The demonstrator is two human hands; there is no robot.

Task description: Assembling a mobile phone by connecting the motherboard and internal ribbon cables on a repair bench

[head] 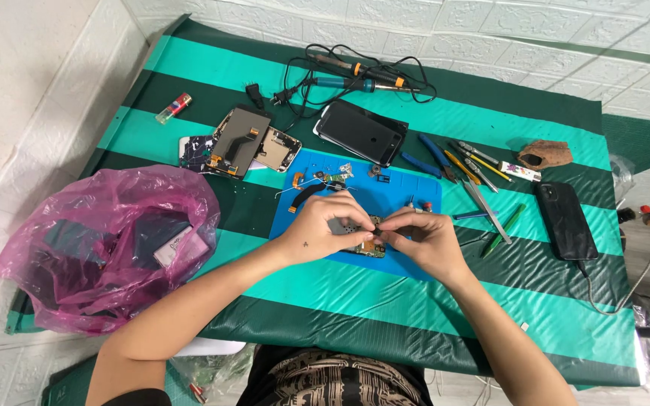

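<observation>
— Why hold it so low over the blue mat point(408, 265)?
— Both hands pinch the small circuit board point(368, 246) — left hand point(323, 228) steadies, right hand point(420, 239) works its edge; dropped bits stay put.

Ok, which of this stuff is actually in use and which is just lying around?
In use:
left hand
right hand
small circuit board
blue work mat

Lying about:
pink plastic bag
soldering irons
black phone
opened phone
tweezers and screwdrivers
</observation>
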